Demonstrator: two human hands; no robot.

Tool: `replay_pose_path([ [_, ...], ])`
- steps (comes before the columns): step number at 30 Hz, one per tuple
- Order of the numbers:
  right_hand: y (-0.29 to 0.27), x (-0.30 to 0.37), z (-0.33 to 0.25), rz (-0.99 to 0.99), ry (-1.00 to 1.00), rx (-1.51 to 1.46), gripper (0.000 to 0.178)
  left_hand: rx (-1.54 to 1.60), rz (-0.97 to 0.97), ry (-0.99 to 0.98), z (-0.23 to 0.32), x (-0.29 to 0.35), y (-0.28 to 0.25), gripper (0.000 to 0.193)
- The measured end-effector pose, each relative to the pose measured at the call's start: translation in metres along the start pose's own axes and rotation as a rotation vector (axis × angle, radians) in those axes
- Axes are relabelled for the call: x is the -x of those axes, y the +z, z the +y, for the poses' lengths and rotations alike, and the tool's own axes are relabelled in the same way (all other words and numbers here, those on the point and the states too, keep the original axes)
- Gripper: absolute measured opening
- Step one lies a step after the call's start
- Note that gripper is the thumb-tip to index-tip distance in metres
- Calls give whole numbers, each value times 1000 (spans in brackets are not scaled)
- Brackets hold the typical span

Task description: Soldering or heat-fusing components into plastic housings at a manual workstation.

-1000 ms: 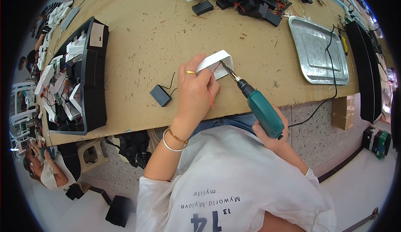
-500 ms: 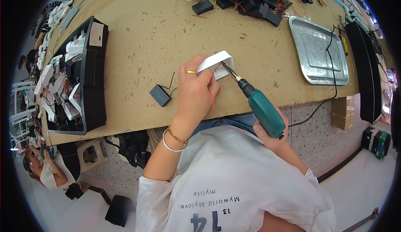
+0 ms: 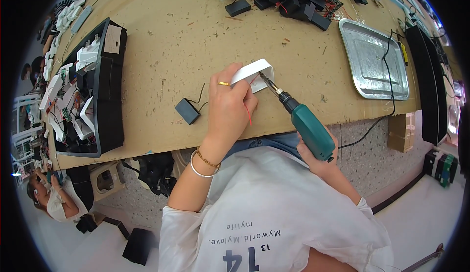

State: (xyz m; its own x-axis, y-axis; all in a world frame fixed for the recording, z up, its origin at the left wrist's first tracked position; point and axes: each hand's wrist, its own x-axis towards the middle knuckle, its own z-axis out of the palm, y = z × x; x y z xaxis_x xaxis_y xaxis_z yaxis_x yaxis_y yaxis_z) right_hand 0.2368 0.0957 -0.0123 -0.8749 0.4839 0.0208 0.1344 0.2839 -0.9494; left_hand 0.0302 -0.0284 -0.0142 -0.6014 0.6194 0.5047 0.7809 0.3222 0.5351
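My left hand (image 3: 229,99) grips a white plastic housing (image 3: 253,70), fingers closed on its left side. The housing stands tilted, its hollow side toward the right. Thin red wire (image 3: 248,114) hangs out beside my fingers. In my right hand (image 3: 313,155) is a green corded electric screwdriver (image 3: 310,129) with a black collar. Its metal tip reaches into the housing; the exact contact point is hidden. Left of my left hand, a small black box (image 3: 188,111) with dark leads lies on the table.
A black bin (image 3: 110,95) of white housings and circuit boards stands at left. Black boxes (image 3: 289,0) with wires are heaped at the far side. At right lies a metal tray (image 3: 374,59), crossed by a black cord (image 3: 387,66). Another person (image 3: 61,198) sits at lower left.
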Motion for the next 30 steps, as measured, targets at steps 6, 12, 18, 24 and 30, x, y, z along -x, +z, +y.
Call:
replay_pose_path([
  [6,2,0,3,46,-22,-33,34,-3,3,0,-1,2,1,14],
  [12,0,-1,3,13,-45,8,33,5,7,3,0,0,1,13],
  [18,0,2,5,29,81,-61,32,-2,14,1,0,1,1,14],
  [24,-1,8,13,58,109,-173,34,0,16,5,0,1,1,14],
  [30,0,8,18,44,68,-147,35,-7,0,-8,0,1,-1,13],
])
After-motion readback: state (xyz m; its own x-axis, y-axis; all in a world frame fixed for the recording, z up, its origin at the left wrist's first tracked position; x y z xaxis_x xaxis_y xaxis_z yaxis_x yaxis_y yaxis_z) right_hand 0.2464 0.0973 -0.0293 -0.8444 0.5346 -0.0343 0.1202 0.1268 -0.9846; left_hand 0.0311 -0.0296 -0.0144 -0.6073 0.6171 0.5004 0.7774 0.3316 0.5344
